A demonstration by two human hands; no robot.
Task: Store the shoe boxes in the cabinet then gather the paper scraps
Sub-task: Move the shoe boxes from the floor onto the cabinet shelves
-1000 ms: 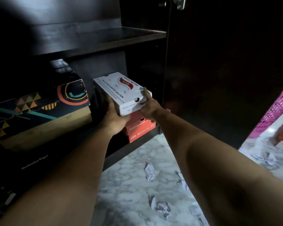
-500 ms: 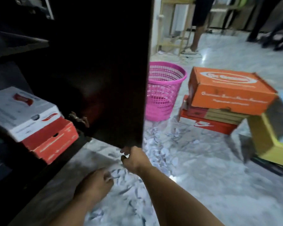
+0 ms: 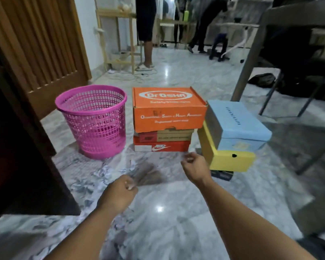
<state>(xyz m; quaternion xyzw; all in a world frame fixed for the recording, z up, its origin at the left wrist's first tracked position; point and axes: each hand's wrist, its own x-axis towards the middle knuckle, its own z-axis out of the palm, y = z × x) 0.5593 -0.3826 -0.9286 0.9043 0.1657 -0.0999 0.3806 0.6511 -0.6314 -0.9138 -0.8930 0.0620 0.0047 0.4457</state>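
An orange shoe box [image 3: 167, 109] tops a stack on the marble floor, over a brown and red box [image 3: 165, 136] and a red box with a white swoosh [image 3: 161, 146]. To its right a light blue box [image 3: 236, 124] lies tilted on a yellow box [image 3: 229, 160]. White paper scraps [image 3: 94, 177] litter the floor at the left. My left hand [image 3: 120, 194] hovers over the floor with fingers curled and holds nothing. My right hand [image 3: 195, 166] is loosely curled and empty, just in front of the stacks. The dark cabinet door [image 3: 23, 156] stands at the left.
A pink mesh basket [image 3: 94, 121] stands left of the orange stack. A small dark box [image 3: 221, 174] lies under the yellow one. A grey table leg [image 3: 248, 68] and a chair stand at the right. People stand at the back of the room.
My hands let go of the white box inside the cabinet and drew back. My view swung right from the cabinet shelf to the boxes on the floor.
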